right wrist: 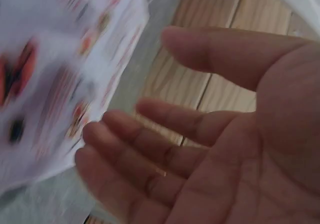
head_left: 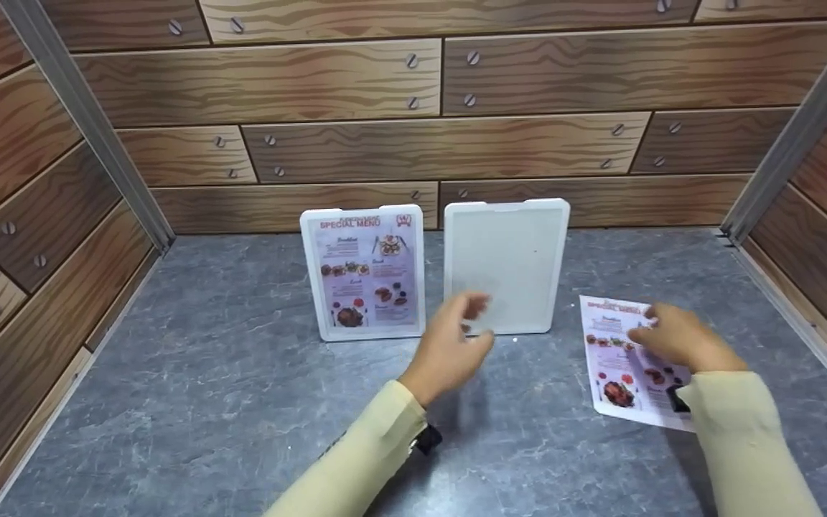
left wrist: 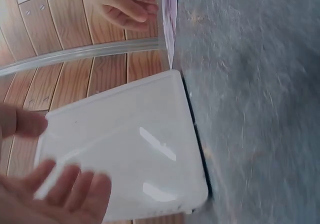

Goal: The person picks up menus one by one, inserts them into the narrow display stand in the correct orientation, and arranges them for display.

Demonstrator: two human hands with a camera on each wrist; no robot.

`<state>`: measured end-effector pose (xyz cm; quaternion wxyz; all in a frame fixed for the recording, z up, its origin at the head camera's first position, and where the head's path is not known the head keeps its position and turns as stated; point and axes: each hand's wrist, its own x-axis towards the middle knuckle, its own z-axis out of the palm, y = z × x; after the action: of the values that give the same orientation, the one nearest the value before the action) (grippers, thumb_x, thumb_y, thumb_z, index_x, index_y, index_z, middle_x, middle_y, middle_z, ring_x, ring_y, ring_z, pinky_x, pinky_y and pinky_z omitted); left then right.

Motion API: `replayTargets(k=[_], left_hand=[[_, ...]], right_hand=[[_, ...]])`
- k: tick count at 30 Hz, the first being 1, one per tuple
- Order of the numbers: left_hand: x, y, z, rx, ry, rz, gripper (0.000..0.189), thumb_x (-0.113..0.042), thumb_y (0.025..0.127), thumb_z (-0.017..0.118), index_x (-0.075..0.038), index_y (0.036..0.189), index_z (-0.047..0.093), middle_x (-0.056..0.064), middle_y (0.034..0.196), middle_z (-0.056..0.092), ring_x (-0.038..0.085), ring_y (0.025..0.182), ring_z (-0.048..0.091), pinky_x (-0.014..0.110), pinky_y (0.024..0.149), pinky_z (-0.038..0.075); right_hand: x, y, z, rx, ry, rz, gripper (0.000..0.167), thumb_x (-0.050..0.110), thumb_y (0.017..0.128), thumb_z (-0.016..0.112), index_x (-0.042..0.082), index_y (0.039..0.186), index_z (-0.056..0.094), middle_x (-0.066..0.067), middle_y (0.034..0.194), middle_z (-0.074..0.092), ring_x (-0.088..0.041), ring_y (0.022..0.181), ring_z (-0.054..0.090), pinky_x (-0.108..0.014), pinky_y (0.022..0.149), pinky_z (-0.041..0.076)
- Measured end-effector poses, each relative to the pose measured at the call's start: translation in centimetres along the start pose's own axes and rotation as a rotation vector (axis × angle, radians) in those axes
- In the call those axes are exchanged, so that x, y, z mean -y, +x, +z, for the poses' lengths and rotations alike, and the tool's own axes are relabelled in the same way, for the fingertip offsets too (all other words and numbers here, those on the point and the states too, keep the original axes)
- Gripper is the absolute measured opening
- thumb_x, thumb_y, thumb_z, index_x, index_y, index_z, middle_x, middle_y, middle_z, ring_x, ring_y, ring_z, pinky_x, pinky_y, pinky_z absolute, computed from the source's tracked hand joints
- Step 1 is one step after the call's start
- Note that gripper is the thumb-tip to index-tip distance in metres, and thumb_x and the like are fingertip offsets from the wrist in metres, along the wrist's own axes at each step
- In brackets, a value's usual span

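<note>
My left hand [head_left: 449, 352] hovers in front of a white stand [head_left: 505, 262] with a blank pale panel, its fingers loosely bent and holding nothing. Glare streaks cross that panel [left wrist: 125, 144] in the left wrist view. Over a printed menu sheet [head_left: 618, 370] lying on the table at the right, my right hand [head_left: 693, 345] has its fingers relaxed. The right wrist view shows that palm [right wrist: 225, 174] with nothing in it, the sheet [right wrist: 45, 144] beyond the fingertips. Whether the right hand touches the paper I cannot tell.
A second white stand [head_left: 422, 273] holding a "Special Menu" sheet [head_left: 363, 280] stands upright left of the blank one. Wood-patterned walls [head_left: 327, 79] enclose the grey marbled table [head_left: 205, 402] at the back and both sides, with metal strips [head_left: 90, 115] at the corners.
</note>
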<state>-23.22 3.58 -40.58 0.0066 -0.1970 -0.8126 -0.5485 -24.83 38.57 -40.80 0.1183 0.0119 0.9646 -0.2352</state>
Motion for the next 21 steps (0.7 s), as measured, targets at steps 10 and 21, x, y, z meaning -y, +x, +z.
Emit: replayTargets(k=[10,21], left_hand=[[0.3,1.3,3.9,0.363,0.008,0.001,0.045,-0.012,0.095,0.069,-0.009,0.139,0.060,0.009,0.133,0.064,0.021,0.122,0.060,0.032,0.104,0.049],[-0.1,1.9,8.1,0.431,-0.008,-0.282,0.045,-0.024,0.089,0.077,-0.015,0.132,0.068,0.000,0.120,0.072,0.009,0.104,0.065,0.025,0.086,0.053]], right_hand=[[-2.1,-0.4,-0.5,0.084,-0.024,0.232,0.087,0.057,0.089,0.070,-0.024,0.115,0.053,-0.035,0.099,0.058,-0.036,0.085,0.059,-0.052,0.082,0.051],[-2.2,-0.2,-0.5,0.106,-0.044,0.265,0.081,0.058,0.090,0.068,-0.020,0.109,0.056,-0.027,0.092,0.056,-0.032,0.080,0.057,-0.047,0.077,0.050]])
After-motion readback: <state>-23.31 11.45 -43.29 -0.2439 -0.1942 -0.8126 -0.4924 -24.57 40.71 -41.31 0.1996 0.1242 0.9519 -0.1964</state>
